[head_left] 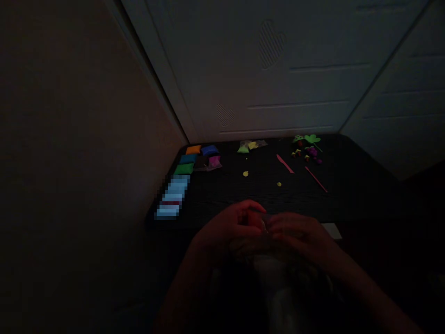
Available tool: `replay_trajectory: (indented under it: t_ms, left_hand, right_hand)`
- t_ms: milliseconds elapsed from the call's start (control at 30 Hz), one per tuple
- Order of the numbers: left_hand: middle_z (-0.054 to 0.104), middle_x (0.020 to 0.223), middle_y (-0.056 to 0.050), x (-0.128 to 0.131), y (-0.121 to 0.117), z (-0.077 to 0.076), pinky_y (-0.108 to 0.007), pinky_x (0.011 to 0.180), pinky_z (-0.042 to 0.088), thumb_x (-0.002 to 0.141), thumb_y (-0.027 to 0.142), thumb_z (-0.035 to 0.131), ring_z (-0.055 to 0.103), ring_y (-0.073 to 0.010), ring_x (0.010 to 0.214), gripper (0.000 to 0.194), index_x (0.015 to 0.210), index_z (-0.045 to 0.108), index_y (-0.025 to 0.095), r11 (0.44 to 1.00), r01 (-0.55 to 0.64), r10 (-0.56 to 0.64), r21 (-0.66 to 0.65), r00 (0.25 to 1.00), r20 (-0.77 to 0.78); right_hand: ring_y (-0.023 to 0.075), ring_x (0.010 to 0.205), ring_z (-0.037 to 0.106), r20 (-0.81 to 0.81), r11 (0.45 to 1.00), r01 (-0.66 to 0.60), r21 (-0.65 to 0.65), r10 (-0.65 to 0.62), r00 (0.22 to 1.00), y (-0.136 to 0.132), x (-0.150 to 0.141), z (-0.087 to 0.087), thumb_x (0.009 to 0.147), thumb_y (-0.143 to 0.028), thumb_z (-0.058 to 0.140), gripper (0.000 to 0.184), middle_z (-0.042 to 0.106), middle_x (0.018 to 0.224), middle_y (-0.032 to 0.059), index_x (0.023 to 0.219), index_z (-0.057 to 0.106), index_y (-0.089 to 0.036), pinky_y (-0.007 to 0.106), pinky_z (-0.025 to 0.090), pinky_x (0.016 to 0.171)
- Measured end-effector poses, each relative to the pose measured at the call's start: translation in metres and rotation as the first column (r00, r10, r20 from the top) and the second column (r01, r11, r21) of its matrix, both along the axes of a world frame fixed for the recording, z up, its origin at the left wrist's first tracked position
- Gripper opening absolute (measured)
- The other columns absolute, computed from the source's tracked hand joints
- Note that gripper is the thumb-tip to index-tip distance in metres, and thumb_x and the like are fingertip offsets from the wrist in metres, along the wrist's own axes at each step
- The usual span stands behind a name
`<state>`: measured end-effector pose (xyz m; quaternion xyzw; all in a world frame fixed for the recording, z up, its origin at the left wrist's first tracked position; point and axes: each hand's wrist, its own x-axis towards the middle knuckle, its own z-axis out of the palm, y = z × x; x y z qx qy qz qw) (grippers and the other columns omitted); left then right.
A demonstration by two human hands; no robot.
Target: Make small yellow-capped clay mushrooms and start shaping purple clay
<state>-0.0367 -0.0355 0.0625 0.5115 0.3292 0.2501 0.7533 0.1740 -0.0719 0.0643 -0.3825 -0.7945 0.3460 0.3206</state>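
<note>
Both my hands meet at near edge of desk: left hand and right hand pinch small pale piece between fingers. Too dark; grip could slip, piece drop into lap unseen. Pink tool well apart.

Coloured clay packets, pink tools, small clay figures on dark table
</note>
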Motion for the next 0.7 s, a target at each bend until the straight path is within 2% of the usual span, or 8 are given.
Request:
replay_trajectory:
  t_ms: [133, 267, 367, 500, 567, 633, 700]
  left_hand:
    - [0.063, 0.083, 0.000, 0.003, 0.000, -0.002, -0.023, 0.065, 0.044, 0.064, 0.016, 0.071, 0.059, -0.0123, 0.073, 0.041, 0.101, 0.054, 0.020, 0.999, -0.027, 0.027, -0.029, 1.000, -0.004]
    - [0.063, 0.081, 0.001, 0.007, -0.001, 0.000, -0.022, 0.064, 0.044, 0.066, 0.017, 0.068, 0.059, -0.0113, 0.072, 0.037, 0.100, 0.054, 0.020, 0.999, -0.043, 0.043, 0.000, 0.999, -0.026]
    - [0.063, 0.080, 0.002, 0.008, -0.002, 0.001, -0.022, 0.064, 0.043, 0.066, 0.017, 0.068, 0.058, -0.0119, 0.072, 0.034, 0.098, 0.056, 0.020, 0.998, -0.064, 0.065, 0.020, 0.996, -0.055]
    - [0.063, 0.079, 0.002, 0.002, -0.001, -0.003, -0.022, 0.063, 0.043, 0.063, 0.018, 0.070, 0.057, -0.0117, 0.071, 0.035, 0.096, 0.058, 0.020, 0.996, -0.077, 0.081, 0.044, 0.991, -0.104]
    - [0.062, 0.077, 0.001, -0.005, 0.001, -0.005, -0.022, 0.062, 0.042, 0.063, 0.017, 0.070, 0.057, -0.0114, 0.070, 0.037, 0.097, 0.057, 0.019, 0.996, -0.088, 0.091, 0.031, 0.990, -0.111]
    - [0.062, 0.075, 0.001, -0.013, 0.004, -0.007, -0.022, 0.061, 0.042, 0.063, 0.016, 0.070, 0.057, -0.0108, 0.067, 0.038, 0.099, 0.056, 0.018, 0.993, -0.115, 0.115, 0.007, 0.989, -0.091]
    - [0.063, 0.075, 0.001, -0.019, 0.007, -0.009, -0.022, 0.061, 0.043, 0.063, 0.015, 0.069, 0.058, -0.0108, 0.066, 0.039, 0.100, 0.055, 0.018, 0.989, -0.149, 0.148, -0.001, 0.987, -0.069]
  right_hand:
    - [0.0149, 0.098, 0.061, 0.034, 0.991, 0.083, 0.102, -0.086, 0.996, 0.000, -0.002, -0.006, 0.081, -0.023, 0.057, 0.027, 0.066, 0.109, 0.0036, 0.107, 0.062, -0.025, 0.028, 0.050, 0.084]
    - [0.0146, 0.092, 0.063, 0.043, 0.972, 0.090, 0.219, -0.102, 0.994, 0.002, -0.009, -0.011, 0.083, -0.020, 0.053, 0.021, 0.068, 0.101, 0.0035, 0.100, 0.065, -0.025, 0.029, 0.052, 0.079]
    - [0.0145, 0.091, 0.063, 0.024, 0.974, 0.098, 0.206, -0.105, 0.994, 0.002, -0.012, -0.010, 0.084, -0.020, 0.052, 0.019, 0.069, 0.098, 0.0035, 0.096, 0.065, -0.024, 0.029, 0.052, 0.080]
    - [0.0160, 0.093, 0.063, -0.071, 0.998, 0.066, -0.007, -0.066, 0.995, 0.001, -0.003, -0.005, 0.083, -0.023, 0.054, 0.015, 0.068, 0.099, 0.0037, 0.089, 0.068, -0.023, 0.030, 0.051, 0.081]
    - [0.0177, 0.090, 0.064, -0.175, 0.977, 0.136, -0.166, -0.165, 0.971, 0.000, 0.009, -0.005, 0.080, -0.027, 0.058, 0.012, 0.069, 0.096, 0.0040, 0.082, 0.069, -0.023, 0.031, 0.052, 0.079]
    - [0.0189, 0.084, 0.066, -0.293, 0.902, 0.250, -0.352, -0.359, 0.886, 0.000, 0.021, -0.007, 0.077, -0.029, 0.062, 0.010, 0.070, 0.089, 0.0042, 0.078, 0.069, -0.022, 0.031, 0.053, 0.075]
    - [0.0185, 0.075, 0.067, -0.410, 0.802, 0.280, -0.527, -0.529, 0.743, -0.001, 0.030, -0.010, 0.075, -0.031, 0.064, 0.010, 0.071, 0.080, 0.0036, 0.079, 0.070, -0.024, 0.031, 0.054, 0.066]
